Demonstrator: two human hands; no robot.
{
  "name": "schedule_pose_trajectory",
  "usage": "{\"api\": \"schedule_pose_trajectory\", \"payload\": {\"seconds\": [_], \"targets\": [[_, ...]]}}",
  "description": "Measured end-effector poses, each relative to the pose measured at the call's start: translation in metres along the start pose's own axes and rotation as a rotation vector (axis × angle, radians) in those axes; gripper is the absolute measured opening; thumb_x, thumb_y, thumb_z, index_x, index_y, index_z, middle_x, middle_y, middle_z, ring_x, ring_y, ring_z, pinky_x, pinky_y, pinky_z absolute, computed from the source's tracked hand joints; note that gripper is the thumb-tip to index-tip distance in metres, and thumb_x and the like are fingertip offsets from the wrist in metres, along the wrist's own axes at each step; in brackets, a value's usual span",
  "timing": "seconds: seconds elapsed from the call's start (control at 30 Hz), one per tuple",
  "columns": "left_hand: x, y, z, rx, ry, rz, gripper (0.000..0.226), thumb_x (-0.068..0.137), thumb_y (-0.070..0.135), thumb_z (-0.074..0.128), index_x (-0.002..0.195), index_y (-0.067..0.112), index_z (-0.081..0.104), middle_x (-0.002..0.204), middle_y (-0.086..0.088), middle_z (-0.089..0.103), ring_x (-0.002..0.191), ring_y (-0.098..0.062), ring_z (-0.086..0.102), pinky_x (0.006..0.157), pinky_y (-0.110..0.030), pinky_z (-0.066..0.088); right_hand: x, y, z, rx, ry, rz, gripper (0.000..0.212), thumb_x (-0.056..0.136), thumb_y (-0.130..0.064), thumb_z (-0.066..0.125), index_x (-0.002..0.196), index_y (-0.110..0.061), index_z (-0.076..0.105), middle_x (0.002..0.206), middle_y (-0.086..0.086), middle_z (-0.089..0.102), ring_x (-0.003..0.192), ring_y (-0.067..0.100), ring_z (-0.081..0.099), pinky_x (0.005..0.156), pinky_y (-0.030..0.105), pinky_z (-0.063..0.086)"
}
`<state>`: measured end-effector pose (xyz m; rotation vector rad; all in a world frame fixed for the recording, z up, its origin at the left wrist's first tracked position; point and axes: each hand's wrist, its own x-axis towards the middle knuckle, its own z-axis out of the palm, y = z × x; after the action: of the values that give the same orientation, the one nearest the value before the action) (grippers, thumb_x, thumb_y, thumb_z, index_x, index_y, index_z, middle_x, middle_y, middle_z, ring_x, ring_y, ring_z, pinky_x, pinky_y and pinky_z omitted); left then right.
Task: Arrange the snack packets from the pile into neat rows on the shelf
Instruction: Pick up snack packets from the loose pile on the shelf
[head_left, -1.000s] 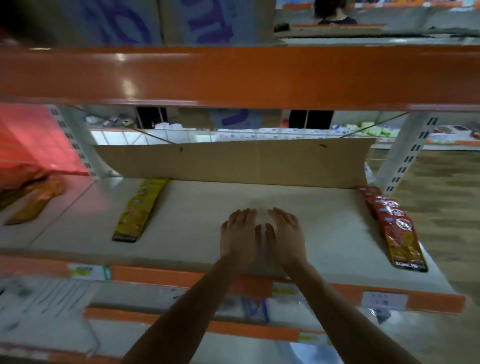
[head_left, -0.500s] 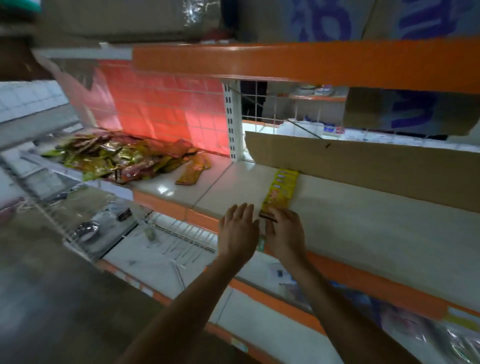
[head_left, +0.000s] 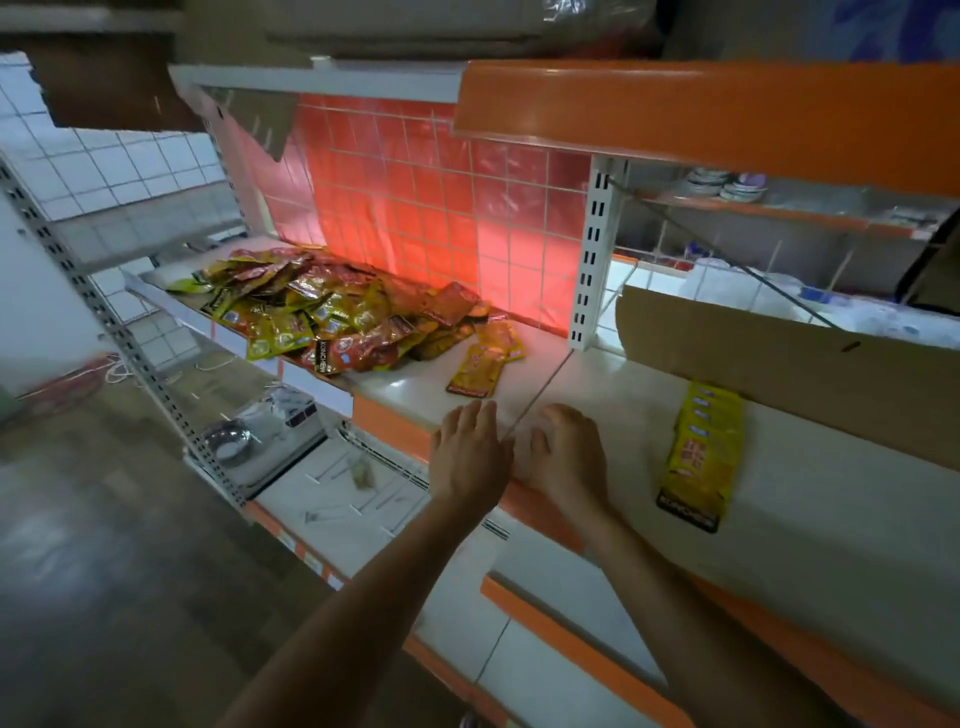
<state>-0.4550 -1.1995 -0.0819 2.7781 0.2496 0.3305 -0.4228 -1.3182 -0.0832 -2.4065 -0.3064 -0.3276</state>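
Note:
A loose pile of yellow and red snack packets (head_left: 317, 306) lies on the left part of the white shelf (head_left: 613, 395), in front of red tiles. Two orange packets (head_left: 483, 358) lie apart at the pile's right edge. A neat row of yellow packets (head_left: 704, 452) runs front to back on the right part of the shelf. My left hand (head_left: 470, 452) and my right hand (head_left: 566, 452) hover side by side, palms down, over the shelf's front edge between the pile and the row. Both hold nothing; the left fingers are straight, the right ones loosely bent.
A cardboard sheet (head_left: 789, 364) stands along the back of the shelf's right part. An orange shelf beam (head_left: 701, 114) hangs overhead. A white slotted upright (head_left: 595, 254) divides the two parts. Lower white shelves (head_left: 332, 483) and the grey floor (head_left: 104, 571) lie below left.
My view and both hands have swung left along the shelf, from the bare middle past the yellow row toward the pile. The red row at the right has left the view.

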Motion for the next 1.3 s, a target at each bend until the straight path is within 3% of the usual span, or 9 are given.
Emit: {"api": "schedule_pose_trajectory", "payload": {"seconds": [0.23,0.37,0.53,0.67,0.8,0.93,1.07,1.17,1.3], "targets": [[0.088,-0.035,0.014,-0.052,-0.081,-0.065,0.045,0.096,0.04,0.042,0.137,0.023,0.039,0.14,-0.003,0.043,0.126,-0.028,0.04,0.096,-0.041,0.039,0.105,-0.008,0.055,-0.035,-0.06,0.039,0.02,0.088,-0.013,0.05,0.098,-0.007,0.066,0.107,0.013,0.066,0.104,0.034,0.058,0.084,0.039,0.044],[0.125,-0.041,0.025,0.002,-0.106,-0.076,0.047,0.096,0.049,0.036,0.136,0.024,0.038,0.134,-0.005,0.047,0.122,-0.028,0.043,0.094,-0.041,0.038,0.153,-0.01,0.078,-0.034,-0.067,0.09,0.032,0.093,-0.018,0.049,0.121,-0.006,0.06,0.124,0.014,0.06,0.115,0.034,0.052,0.095,0.037,0.041],[0.154,-0.049,0.024,0.011,-0.087,-0.122,0.05,0.092,0.053,0.04,0.128,0.019,0.045,0.126,-0.01,0.057,0.117,-0.032,0.048,0.092,-0.041,0.04,0.194,-0.011,0.101,-0.15,-0.137,0.141,0.037,0.094,-0.03,0.05,0.122,-0.006,0.057,0.126,0.017,0.056,0.116,0.038,0.049,0.094,0.039,0.039],[0.172,-0.062,0.017,-0.039,-0.165,-0.157,0.058,0.093,0.052,0.045,0.137,0.014,0.038,0.13,-0.014,0.054,0.12,-0.033,0.05,0.097,-0.04,0.041,0.202,-0.011,0.114,-0.243,-0.166,0.206,0.05,0.09,-0.048,0.055,0.119,-0.007,0.056,0.125,0.017,0.057,0.115,0.036,0.053,0.09,0.039,0.044],[0.175,-0.075,0.013,-0.068,-0.305,-0.069,0.056,0.09,0.044,0.057,0.133,0.011,0.044,0.128,-0.012,0.056,0.115,-0.026,0.057,0.093,-0.036,0.049,0.2,-0.005,0.115,-0.251,-0.105,0.249,0.042,0.089,-0.045,0.056,0.117,-0.013,0.057,0.123,0.014,0.055,0.114,0.035,0.049,0.089,0.04,0.043],[0.167,-0.075,0.011,-0.208,-0.306,-0.1,0.055,0.085,0.049,0.06,0.121,0.009,0.049,0.114,-0.015,0.064,0.103,-0.033,0.062,0.08,-0.034,0.048,0.187,0.0,0.106,-0.306,-0.071,0.345,0.047,0.086,-0.045,0.058,0.121,-0.014,0.05,0.123,0.013,0.051,0.116,0.034,0.044,0.09,0.041,0.039],[0.158,-0.081,0.006,-0.271,-0.285,-0.083,0.048,0.094,0.031,0.053,0.133,0.007,0.037,0.12,-0.019,0.06,0.108,-0.037,0.058,0.081,-0.036,0.044,0.164,-0.001,0.085,-0.282,-0.051,0.486,0.06,0.083,-0.05,0.064,0.127,-0.013,0.046,0.126,0.017,0.05,0.114,0.037,0.05,0.09,0.04,0.044],[0.145,-0.081,0.002,-0.403,-0.251,-0.059,0.043,0.096,0.019,0.05,0.134,0.004,0.036,0.119,-0.022,0.059,0.108,-0.038,0.057,0.084,-0.038,0.044,0.144,-0.005,0.063,-0.127,-0.051,0.492,0.058,0.082,-0.042,0.067,0.134,-0.024,0.047,0.125,0.016,0.048,0.112,0.038,0.053,0.089,0.038,0.044],[0.127,-0.068,0.001,-0.687,-0.209,-0.132,0.023,0.09,0.023,0.058,0.11,0.011,0.056,0.103,-0.009,0.067,0.093,-0.025,0.062,0.078,-0.034,0.05,0.109,-0.012,0.038,0.08,0.037,0.429,0.058,0.08,-0.007,0.063,0.134,-0.022,0.051,0.127,0.012,0.056,0.116,0.03,0.053,0.091,0.029,0.041]]}}
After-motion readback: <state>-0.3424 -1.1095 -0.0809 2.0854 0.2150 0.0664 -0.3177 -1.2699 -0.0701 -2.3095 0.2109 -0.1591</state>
